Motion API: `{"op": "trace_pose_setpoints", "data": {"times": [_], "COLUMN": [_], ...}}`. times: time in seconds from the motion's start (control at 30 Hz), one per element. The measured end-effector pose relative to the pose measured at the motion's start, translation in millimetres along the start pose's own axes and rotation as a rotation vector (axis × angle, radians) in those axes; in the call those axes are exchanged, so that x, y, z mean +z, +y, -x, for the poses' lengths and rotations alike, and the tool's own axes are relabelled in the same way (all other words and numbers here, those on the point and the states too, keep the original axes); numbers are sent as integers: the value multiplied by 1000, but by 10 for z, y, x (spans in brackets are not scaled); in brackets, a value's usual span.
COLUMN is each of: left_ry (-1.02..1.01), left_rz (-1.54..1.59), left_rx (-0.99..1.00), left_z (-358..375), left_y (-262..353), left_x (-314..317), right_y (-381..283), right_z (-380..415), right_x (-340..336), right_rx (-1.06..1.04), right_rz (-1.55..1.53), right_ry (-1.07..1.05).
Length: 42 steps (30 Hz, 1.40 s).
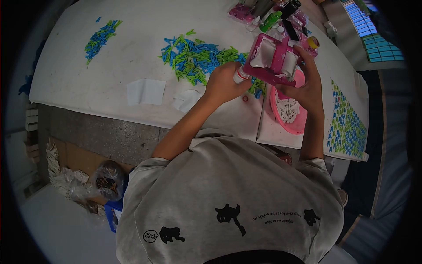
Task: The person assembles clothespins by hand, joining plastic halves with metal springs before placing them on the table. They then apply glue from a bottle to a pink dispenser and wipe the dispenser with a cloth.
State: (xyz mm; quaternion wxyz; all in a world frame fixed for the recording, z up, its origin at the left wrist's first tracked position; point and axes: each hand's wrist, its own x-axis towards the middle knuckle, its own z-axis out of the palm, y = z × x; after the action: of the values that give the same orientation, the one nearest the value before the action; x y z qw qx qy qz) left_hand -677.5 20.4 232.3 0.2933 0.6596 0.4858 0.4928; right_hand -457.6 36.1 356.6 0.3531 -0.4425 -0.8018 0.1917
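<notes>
My right hand grips the right side of a pink plastic caddy. The caddy has a centre handle and is tilted, with white containers in its compartments. At the caddy's lower left, my left hand is closed around a small white bottle with a red band. My fingers hide most of this bottle. Behind that hand lies a heap of blue and green clothespins. Below the caddy, a pink basin holds white clip-like pieces.
Another clothespin pile lies far left on the white table. Clothespins stand in rows at the right. White paper lies near the front edge. A green bottle and other clutter sit at the back. A plastic bag is below left.
</notes>
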Motion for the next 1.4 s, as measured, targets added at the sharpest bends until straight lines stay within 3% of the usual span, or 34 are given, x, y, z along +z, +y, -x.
{"op": "trace_pose_setpoints", "data": {"times": [0.47,0.63,0.9,1.2,1.4], "left_ry": [49,-12,83,-7,55], "left_rz": [-1,10,-21,14,52], "left_rx": [42,-49,52,-69,5], "left_z": [58,44,62,57,44], "left_y": [-5,33,-20,-45,-33], "left_x": [-38,-96,-94,-131,-121], "right_y": [87,75,136,52,92], "right_z": [69,79,38,-41,-23], "right_x": [110,130,168,141,145], "right_rx": [120,101,171,175,214], "right_rz": [-183,-180,-256,-290,-334], "right_ry": [-17,-6,-13,1,7]}}
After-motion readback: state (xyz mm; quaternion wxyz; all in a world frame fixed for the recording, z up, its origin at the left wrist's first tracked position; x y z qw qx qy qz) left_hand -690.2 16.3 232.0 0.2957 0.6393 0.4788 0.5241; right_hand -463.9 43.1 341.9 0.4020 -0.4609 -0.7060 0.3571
